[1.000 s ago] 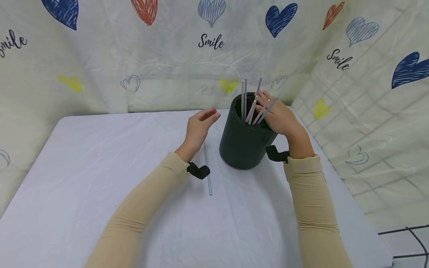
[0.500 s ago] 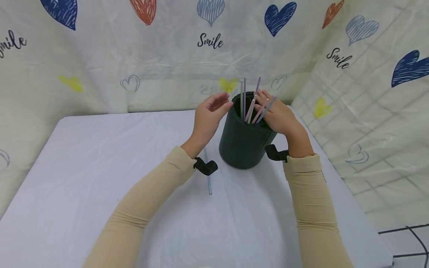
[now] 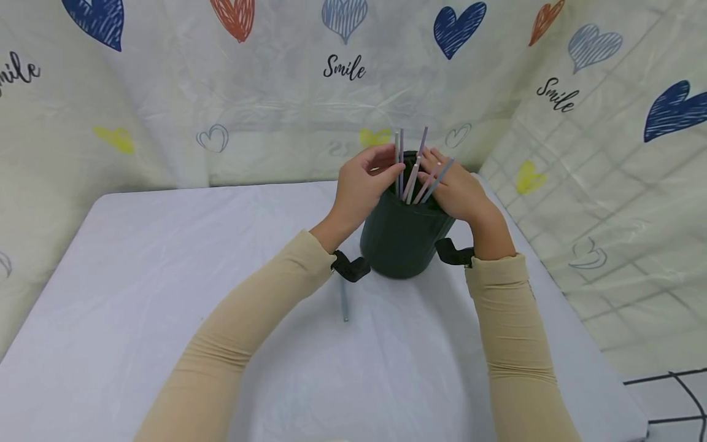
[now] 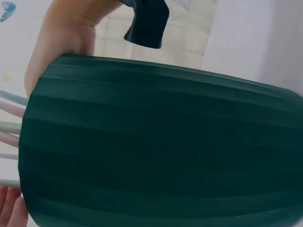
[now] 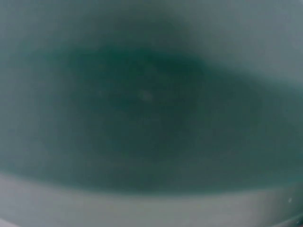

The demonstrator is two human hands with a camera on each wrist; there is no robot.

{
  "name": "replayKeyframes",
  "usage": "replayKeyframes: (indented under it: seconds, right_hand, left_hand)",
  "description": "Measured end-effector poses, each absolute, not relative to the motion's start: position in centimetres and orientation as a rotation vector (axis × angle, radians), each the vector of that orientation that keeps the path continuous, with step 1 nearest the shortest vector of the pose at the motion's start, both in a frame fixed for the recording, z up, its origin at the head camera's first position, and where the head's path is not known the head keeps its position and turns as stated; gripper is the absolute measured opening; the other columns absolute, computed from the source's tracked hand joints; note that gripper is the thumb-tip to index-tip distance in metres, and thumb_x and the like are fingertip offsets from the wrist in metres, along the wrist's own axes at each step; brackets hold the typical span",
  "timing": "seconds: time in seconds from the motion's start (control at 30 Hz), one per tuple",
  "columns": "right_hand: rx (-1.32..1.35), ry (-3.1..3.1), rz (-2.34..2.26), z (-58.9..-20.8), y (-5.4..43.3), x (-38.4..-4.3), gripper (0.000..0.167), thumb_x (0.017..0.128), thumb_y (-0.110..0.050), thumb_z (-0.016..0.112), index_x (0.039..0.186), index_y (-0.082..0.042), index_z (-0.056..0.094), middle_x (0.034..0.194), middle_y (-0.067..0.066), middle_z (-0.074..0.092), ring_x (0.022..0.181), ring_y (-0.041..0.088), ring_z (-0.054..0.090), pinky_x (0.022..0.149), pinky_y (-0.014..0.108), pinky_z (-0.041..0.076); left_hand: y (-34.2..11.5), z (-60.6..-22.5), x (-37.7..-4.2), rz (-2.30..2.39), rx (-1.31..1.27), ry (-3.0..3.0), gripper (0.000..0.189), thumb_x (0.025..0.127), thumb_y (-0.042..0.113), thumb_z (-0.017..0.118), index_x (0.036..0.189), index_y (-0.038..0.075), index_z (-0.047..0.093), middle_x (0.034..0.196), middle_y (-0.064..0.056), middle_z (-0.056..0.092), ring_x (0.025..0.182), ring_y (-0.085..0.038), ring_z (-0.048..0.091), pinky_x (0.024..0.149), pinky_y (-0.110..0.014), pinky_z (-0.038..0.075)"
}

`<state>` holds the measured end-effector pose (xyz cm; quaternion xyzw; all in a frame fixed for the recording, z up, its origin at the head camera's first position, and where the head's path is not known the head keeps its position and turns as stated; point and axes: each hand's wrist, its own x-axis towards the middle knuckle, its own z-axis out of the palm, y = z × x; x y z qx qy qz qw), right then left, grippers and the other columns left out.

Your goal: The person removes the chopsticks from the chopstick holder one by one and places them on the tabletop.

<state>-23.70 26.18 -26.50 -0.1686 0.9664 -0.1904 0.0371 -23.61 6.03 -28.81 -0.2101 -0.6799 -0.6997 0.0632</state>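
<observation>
A dark green ribbed bin [image 3: 400, 245] stands upright on the table, several pastel drinking straws [image 3: 411, 184] sticking out of its mouth. My right hand [image 3: 457, 191] holds the bin's right rim, with fingers over the opening behind the straws. At the left rim my left hand [image 3: 359, 190] has thumb and fingers apart, fingertips right at the leftmost pale straw [image 3: 396, 147]. The left wrist view shows these fingers [image 4: 10, 210] just beside a pale straw [image 4: 8, 183]. A blurred green surface [image 5: 142, 118] fills much of the right wrist view.
A light blue straw [image 3: 345, 301] lies on the white-covered table [image 3: 248, 245], partly hidden by my left wrist. A curtain with hearts and lettering [image 3: 276, 110] hangs behind the table and along its right side.
My left hand has moved right and slightly up, from beside the bin to the straws at its left rim. My right hand stays on the rim.
</observation>
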Motion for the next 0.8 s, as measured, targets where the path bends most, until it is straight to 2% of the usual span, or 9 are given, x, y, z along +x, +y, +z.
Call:
replayKeyframes:
  seconds: [0.17, 0.43, 0.67, 0.8]
  right_hand:
    - [-0.513, 2.968, -0.575, -26.5, 26.1, -23.7, 0.056, 0.11, -0.031, 0.029, 0.158, -0.003, 0.017, 0.167, 0.017, 0.008, 0.156, 0.034, 0.0, 0.128, 0.054, 0.005]
    - [-0.514, 2.967, -0.583, -26.5, 26.1, -23.8, 0.056, 0.11, -0.032, 0.029, 0.158, -0.005, 0.016, 0.167, 0.015, 0.007, 0.156, 0.033, 0.0, 0.128, 0.054, 0.004]
    - [-0.529, 2.967, -0.61, -26.6, 26.2, -23.8, 0.056, 0.11, -0.033, 0.029, 0.158, -0.006, 0.016, 0.167, 0.014, 0.008, 0.156, 0.033, 0.0, 0.128, 0.055, 0.003]
    - [-0.533, 2.971, -0.617, -26.6, 26.2, -23.8, 0.056, 0.11, -0.032, 0.029, 0.158, -0.006, 0.017, 0.167, 0.014, 0.008, 0.156, 0.033, 0.0, 0.128, 0.055, 0.004]
  left_hand:
    - [6.4, -28.7, -23.7, -2.025, -0.612, -2.093, 0.031, 0.093, 0.012, 0.071, 0.122, 0.002, 0.067, 0.118, -0.012, 0.072, 0.109, -0.019, 0.068, 0.094, -0.02, 0.056]
    - [6.5, -28.4, -23.7, -1.982, -0.584, -2.096, 0.021, 0.094, 0.014, 0.07, 0.111, 0.003, 0.073, 0.108, -0.011, 0.075, 0.1, -0.016, 0.069, 0.079, -0.019, 0.057]
    - [5.5, -26.2, -22.8, -2.099, -0.601, -1.974, 0.023, 0.093, 0.013, 0.071, 0.113, 0.002, 0.073, 0.111, -0.012, 0.074, 0.1, -0.015, 0.069, 0.085, -0.021, 0.058]
    - [4.4, -24.3, -22.2, -2.159, -0.657, -1.813, 0.023, 0.093, 0.008, 0.07, 0.114, -0.002, 0.072, 0.111, -0.016, 0.073, 0.099, -0.015, 0.071, 0.089, -0.025, 0.059]
